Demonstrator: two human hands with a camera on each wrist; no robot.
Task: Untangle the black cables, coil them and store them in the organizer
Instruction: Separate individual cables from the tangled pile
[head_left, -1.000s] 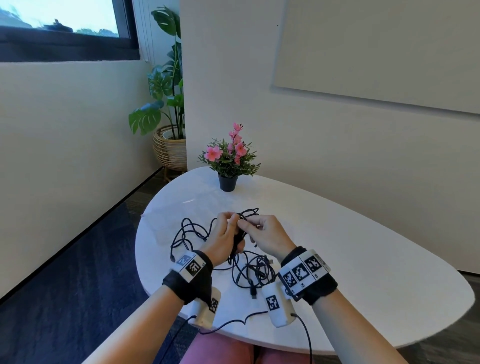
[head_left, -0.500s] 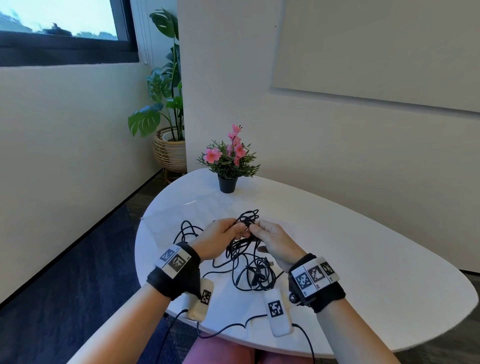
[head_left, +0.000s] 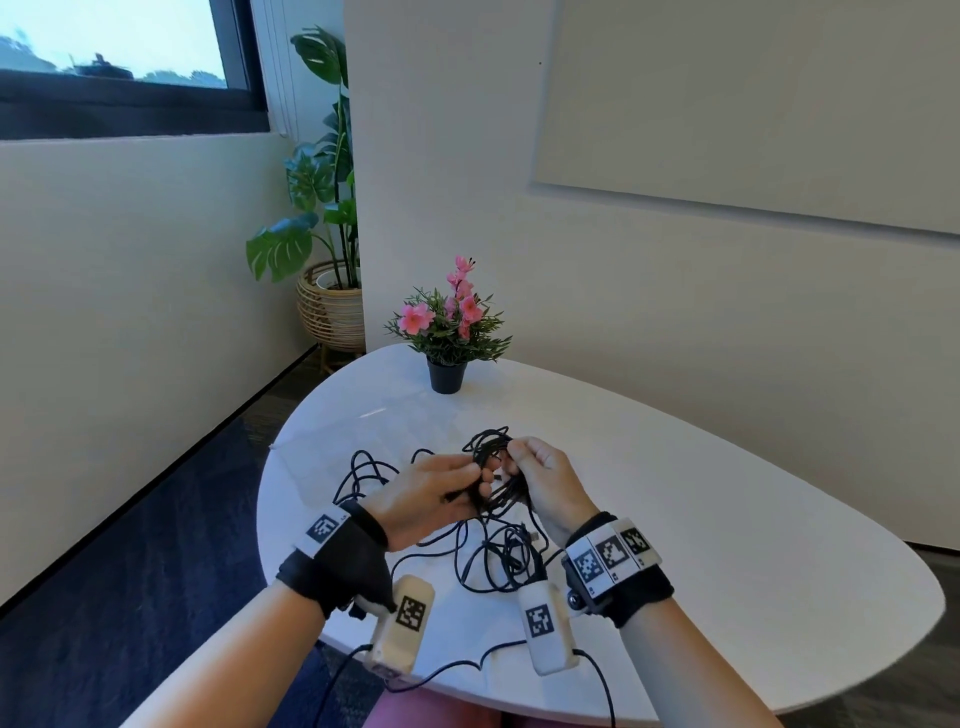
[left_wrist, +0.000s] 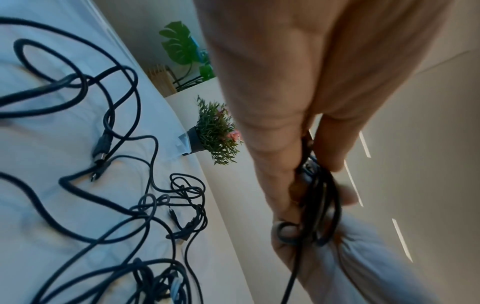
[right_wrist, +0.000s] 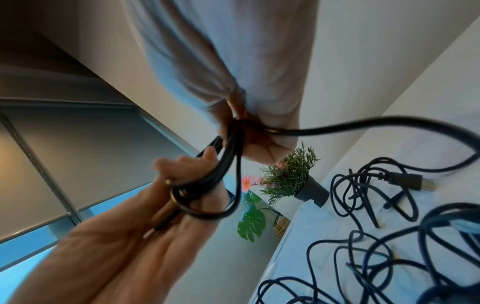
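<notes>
Grip: both hands (head_left: 431, 499) (head_left: 545, 480) pinch cable bundle (head_left: 501, 475) above surface (head_left: 727, 545); keep loops even, feed slack slowly.

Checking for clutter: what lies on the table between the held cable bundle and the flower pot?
Bare white table between cable bundle and flower pot, per the head view.

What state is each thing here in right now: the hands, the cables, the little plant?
Left hand: gripping the cable bundle.
Right hand: pinching the same bundle.
Cable bundle: looped, held above the table.
Loose cables: tangled on the white table.
Flower pot: upright.
</notes>
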